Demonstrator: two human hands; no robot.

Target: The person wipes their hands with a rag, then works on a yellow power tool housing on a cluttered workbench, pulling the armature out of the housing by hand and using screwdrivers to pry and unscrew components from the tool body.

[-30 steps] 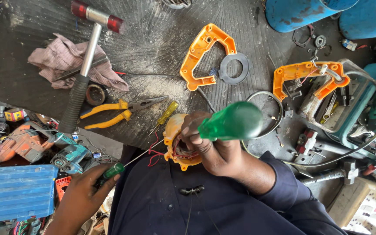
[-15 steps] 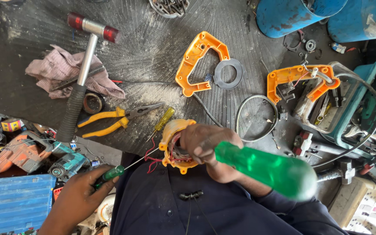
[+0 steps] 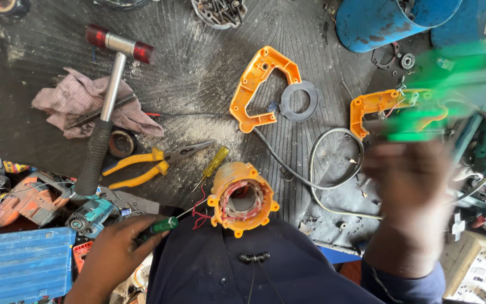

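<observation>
The left hand (image 3: 111, 256) is curled closed around the green handle of a thin screwdriver (image 3: 161, 225), whose slim metal shaft slants up and to the right until its tip meets the red wires at the edge of the orange motor housing (image 3: 242, 198). Beyond this hand to its left lie a ribbed blue plastic case (image 3: 21, 264) and a heap of worn power-tool parts (image 3: 35, 197). Above the hand, on the dark, scratched and dusty surface (image 3: 198, 62), a hammer (image 3: 105, 107) with a steel shaft, a black ribbed grip and red end caps rests across a crumpled pinkish rag (image 3: 68, 110); yellow-handled pliers (image 3: 153, 160) lie just beside it, and a small screwdriver with a clear yellow handle (image 3: 214, 163) sits near the housing. The housing is a round, hollow plastic shell with copper windings inside, standing just to the right of the left hand, against the person's dark blue clothing and between the two hands. Farther up lie an orange D-shaped handle shell (image 3: 257, 90) and a flat black ring (image 3: 299, 101), with a grey cable (image 3: 333, 163) looping toward the right hand. The right hand (image 3: 412, 186) is raised above the surface and heavily blurred; it carries a large green-handled tool (image 3: 440, 95), also smeared, though how tightly the fingers close cannot be told. Behind it sits a second orange shell (image 3: 375, 107), and a blue drum (image 3: 389, 19) stands at the far edge.
</observation>
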